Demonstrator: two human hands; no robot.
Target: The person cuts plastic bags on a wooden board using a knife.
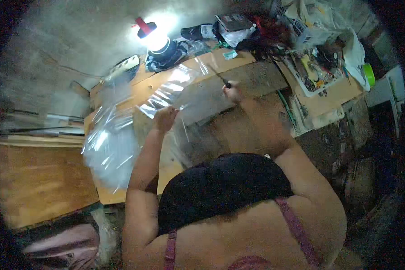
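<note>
My left hand (165,118) is closed on the edge of a clear plastic sheet (173,87) over the middle of the work table. My right hand (232,93), slightly blurred, is a fist around a thin rod-like tool with a dark handle (228,84). The tool's slim shaft points up and left toward the far end of the sheet; its exact kind is too small to tell. Left of my left forearm lies a shiny heap of clear plastic (110,150), spread over the table's left side.
A lit lamp (158,42) stands at the table's back. Beside it are dark bags and a box (235,22). A white tray (312,92) of small tools sits at the right, near a green-lidded container (369,75). The wooden table (117,197) ends at the lower left.
</note>
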